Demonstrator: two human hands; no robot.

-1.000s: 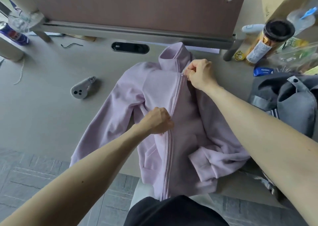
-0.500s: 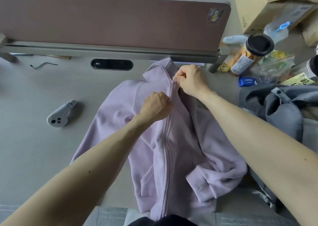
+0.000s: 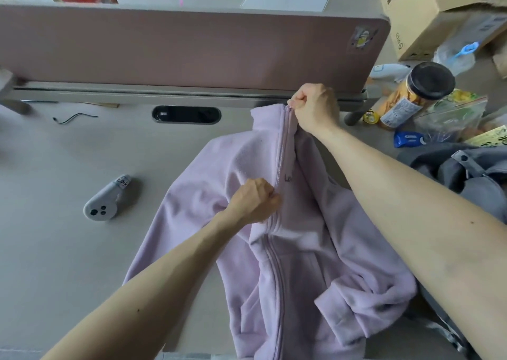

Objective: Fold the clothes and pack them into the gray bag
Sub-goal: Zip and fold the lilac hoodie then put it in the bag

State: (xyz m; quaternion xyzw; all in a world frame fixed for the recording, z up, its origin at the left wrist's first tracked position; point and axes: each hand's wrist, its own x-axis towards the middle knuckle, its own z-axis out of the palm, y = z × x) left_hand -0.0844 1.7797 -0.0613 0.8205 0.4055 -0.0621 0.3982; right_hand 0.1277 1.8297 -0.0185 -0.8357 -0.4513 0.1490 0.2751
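On the desk (image 3: 55, 236), a lilac fleece jacket (image 3: 301, 263) lies front-up, its zipper run to the collar top, where the right hand (image 3: 315, 107) pinches the pull, while the left hand (image 3: 253, 200) is closed on the fabric beside the zipper at chest height. Just right of the jacket sits the gray bag (image 3: 466, 173), its contents not visible. Near the desk's far right corner, a black-lidded jar (image 3: 411, 96) holds something orange; chest lettering reads only "Lu", and a gray controller (image 3: 105, 202) bears an illegible handwritten tag.
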